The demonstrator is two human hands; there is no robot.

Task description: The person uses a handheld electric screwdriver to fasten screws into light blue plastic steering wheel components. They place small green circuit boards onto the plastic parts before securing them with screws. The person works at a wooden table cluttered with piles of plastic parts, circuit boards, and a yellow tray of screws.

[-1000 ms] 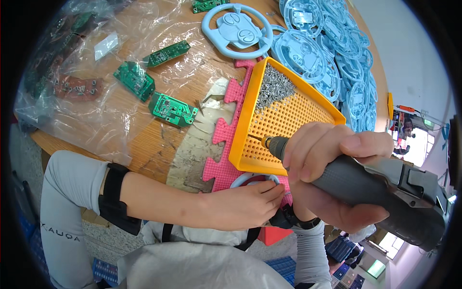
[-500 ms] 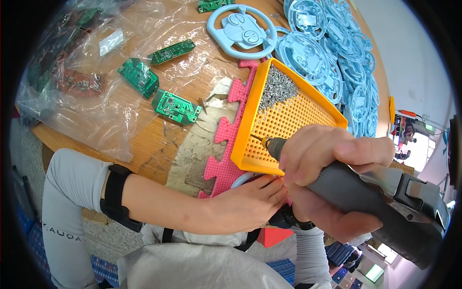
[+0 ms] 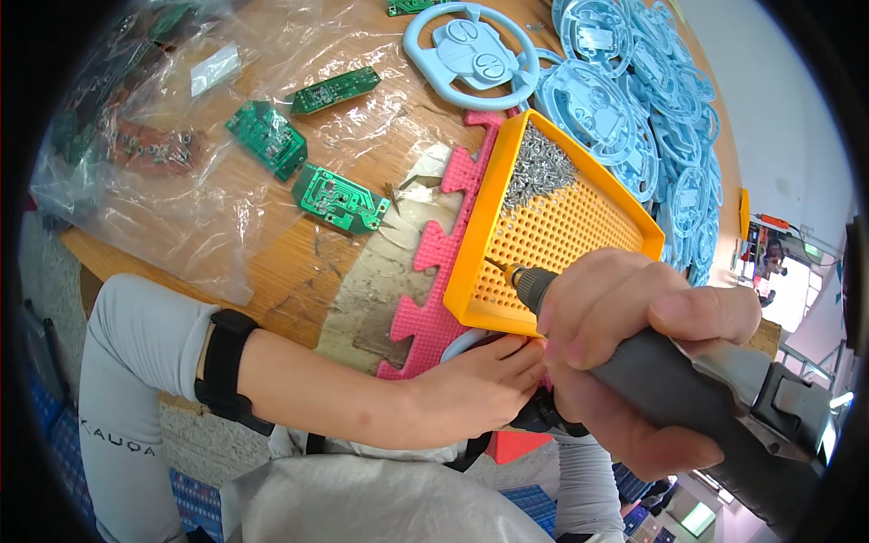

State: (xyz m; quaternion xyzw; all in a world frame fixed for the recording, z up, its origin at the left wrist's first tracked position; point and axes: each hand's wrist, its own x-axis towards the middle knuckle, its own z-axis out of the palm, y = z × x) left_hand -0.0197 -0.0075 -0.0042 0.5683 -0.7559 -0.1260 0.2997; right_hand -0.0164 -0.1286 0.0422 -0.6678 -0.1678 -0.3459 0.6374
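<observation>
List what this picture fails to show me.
In the head view:
Pale blue piece: mostly hidden by the left hand, whose grip on it can't be told.
Black driver: rear end lost at the dark lower-right rim.
Topmost green board: cut off by the top edge.
Screws: too small and heaped to count.

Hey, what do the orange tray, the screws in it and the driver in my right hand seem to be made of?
Orange tray: probably moulded plastic, slightly glossy, judging by its even colour and neat holes. Screws: apparently metal, from their silvery glints. Driver: perhaps plastic or rubber body, given its dark, matte surface.
</observation>
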